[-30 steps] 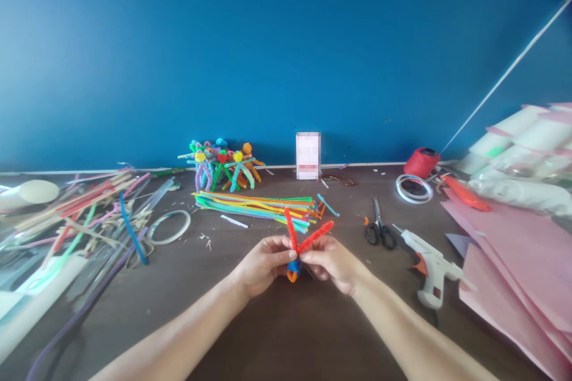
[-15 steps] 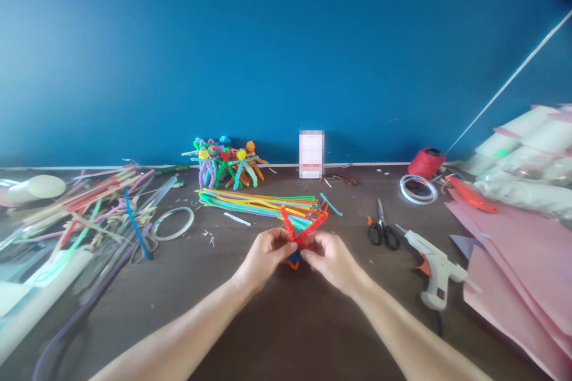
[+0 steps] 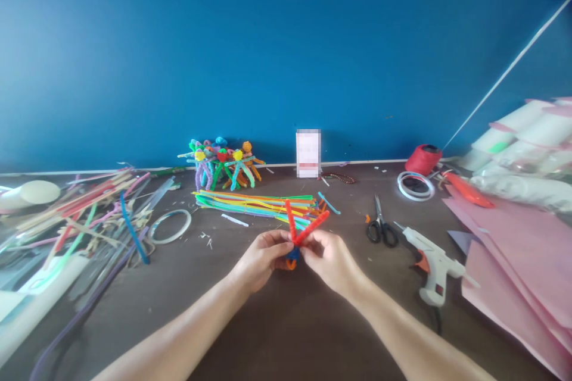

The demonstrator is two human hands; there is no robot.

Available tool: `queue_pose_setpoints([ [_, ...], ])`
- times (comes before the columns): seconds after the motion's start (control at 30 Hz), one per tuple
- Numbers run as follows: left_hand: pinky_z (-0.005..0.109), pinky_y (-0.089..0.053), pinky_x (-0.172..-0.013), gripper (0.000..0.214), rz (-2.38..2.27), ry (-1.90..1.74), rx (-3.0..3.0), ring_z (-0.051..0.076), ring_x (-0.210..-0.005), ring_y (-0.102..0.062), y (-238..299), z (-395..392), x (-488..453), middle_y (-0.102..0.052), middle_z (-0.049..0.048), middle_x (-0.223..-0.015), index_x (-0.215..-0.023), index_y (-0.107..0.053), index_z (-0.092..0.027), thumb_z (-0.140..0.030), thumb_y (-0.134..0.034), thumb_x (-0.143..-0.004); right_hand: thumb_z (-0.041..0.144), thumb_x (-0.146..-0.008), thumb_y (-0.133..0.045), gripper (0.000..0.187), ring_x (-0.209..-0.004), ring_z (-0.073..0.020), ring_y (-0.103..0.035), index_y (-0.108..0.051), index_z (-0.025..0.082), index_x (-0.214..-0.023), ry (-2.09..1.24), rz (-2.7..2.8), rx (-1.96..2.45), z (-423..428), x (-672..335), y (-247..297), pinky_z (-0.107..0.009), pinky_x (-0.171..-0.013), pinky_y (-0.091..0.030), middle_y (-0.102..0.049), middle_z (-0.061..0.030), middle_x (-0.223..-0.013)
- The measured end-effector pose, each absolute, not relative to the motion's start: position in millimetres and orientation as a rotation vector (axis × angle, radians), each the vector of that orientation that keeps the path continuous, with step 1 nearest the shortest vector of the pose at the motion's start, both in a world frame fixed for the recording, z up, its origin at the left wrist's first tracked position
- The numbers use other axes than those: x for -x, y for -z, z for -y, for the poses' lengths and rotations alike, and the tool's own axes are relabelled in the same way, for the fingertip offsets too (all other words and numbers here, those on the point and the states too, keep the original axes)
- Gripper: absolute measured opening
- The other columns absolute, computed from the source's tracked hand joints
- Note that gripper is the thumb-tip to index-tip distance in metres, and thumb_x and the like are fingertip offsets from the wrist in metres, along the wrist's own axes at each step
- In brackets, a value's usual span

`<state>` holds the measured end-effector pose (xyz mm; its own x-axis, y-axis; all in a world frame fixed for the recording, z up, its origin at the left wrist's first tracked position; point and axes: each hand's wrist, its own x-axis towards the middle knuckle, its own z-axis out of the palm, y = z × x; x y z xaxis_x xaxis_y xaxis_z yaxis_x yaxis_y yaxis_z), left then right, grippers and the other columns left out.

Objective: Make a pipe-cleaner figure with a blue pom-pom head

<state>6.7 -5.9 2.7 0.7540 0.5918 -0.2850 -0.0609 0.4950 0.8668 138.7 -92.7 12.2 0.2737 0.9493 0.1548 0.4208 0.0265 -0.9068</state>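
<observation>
Between my two hands is a pipe cleaner figure [image 3: 294,254], with two red ends pointing up in a V and blue and orange parts below. My left hand [image 3: 270,255] is closed, thumb and fingers pinching it from the left. From the other side my right hand [image 3: 325,253] pinches it close to the base of the red V. The fingers cover part of the figure. Just beyond my hands lies a bundle of coloured pipe cleaners [image 3: 254,202]. Several finished-looking pipe cleaner figures [image 3: 222,166] stand against the blue wall.
Scissors [image 3: 381,227], a white glue gun [image 3: 432,268] and pink sheets [image 3: 513,250] lie to the right. A red spool [image 3: 423,159] stands by white rings [image 3: 415,186]. On the left are a tape ring [image 3: 170,227] and a heap of loose strips [image 3: 89,214]. A white card [image 3: 308,155] leans at the wall.
The figure has turned slightly in my fingers; its red V has tilted to the right and more orange shows beneath. Both hands keep their hold. The view has shifted a little.
</observation>
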Motion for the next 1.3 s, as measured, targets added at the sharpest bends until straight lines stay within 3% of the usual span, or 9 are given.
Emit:
queue_pose_setpoints([
  [0.43, 0.019, -0.046, -0.050, 0.020, -0.500, -0.352, -1.070, 0.008, -0.054, -0.052, -3.8, 3.5, -3.9, -0.055, 0.0019, -0.067, -0.082, -0.058, -0.010, -0.025, -0.063, -0.070, 0.015, -0.072, -0.050, 0.013, -0.062, -0.0117, -0.057, -0.062, 0.018, -0.071, -0.582, 1.370, 1.577, 94.1, -137.9, -11.9, -0.020, -0.062, -0.042, -0.063, 0.0012, -0.068],
  [0.7, 0.020, -0.045, -0.051, 0.023, -0.511, -0.352, -1.087, 0.010, -0.056, -0.055, -5.1, 5.4, -5.3, -0.057, 0.0041, -0.068, -0.083, -0.058, -0.009, -0.028, -0.063, -0.070, 0.015, -0.071, -0.049, 0.010, -0.053, -0.0101, -0.052, -0.056, 0.017, -0.065, -0.564, 1.356, 1.623, 94.7, -138.9, -11.4, -0.019, -0.053, -0.040, -0.058, 0.0023, -0.059],
  [1.07, 0.018, -0.046, -0.050, 0.024, -0.559, -0.405, -0.936, 0.008, -0.058, -0.052, -1.9, 10.3, -5.7, -0.056, 0.0029, -0.072, -0.090, -0.059, -0.012, -0.022, -0.064, -0.068, 0.016, -0.071, -0.052, 0.011, -0.061, -0.0139, -0.059, -0.061, 0.017, -0.075, -0.523, 1.315, 1.697, 93.1, -141.9, -8.9, -0.022, -0.059, -0.044, -0.065, -0.0010, -0.068],
  [1.3, 0.018, -0.045, -0.048, 0.019, -0.630, -0.423, -0.903, 0.008, -0.055, -0.052, -0.7, 12.2, -9.6, -0.057, 0.0017, -0.065, -0.079, -0.057, -0.012, -0.024, -0.065, -0.067, 0.015, -0.073, -0.051, 0.008, -0.063, -0.0137, -0.060, -0.058, 0.018, -0.073, -0.327, 1.413, 1.711, 93.8, -138.2, -10.1, -0.023, -0.061, -0.045, -0.064, -0.0014, -0.070],
])
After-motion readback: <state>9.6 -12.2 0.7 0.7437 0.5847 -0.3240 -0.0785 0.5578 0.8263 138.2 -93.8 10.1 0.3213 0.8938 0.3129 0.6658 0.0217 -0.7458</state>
